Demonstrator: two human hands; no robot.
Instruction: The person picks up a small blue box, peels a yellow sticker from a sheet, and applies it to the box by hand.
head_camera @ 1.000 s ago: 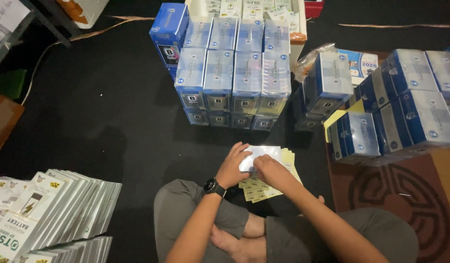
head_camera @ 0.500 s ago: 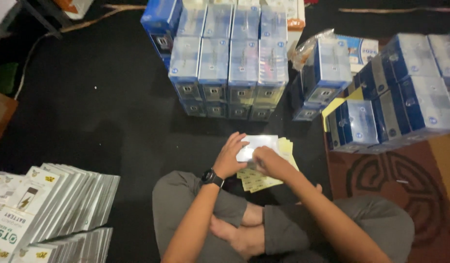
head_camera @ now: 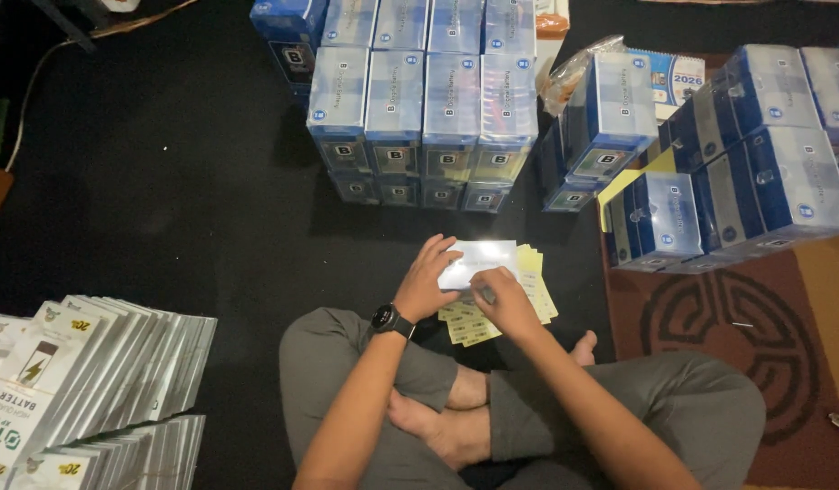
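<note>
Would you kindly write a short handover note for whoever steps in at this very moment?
Left hand: fingers on the left edge of a white packet, watch on the wrist.
Right hand: pressing on the packet's lower edge.
The packet lies on yellow sheets on the dark floor, in front of the crossed legs.
Stacked blue boxes stand ahead, more blue boxes to the right, flat packs in rows at the left.
Done: cannot tell from this view.
Left: the packet is in hand, not set aside.

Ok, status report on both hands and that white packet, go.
Left hand and right hand both gripping white packet. Packet over yellow sheets. Nothing in the way.
</note>
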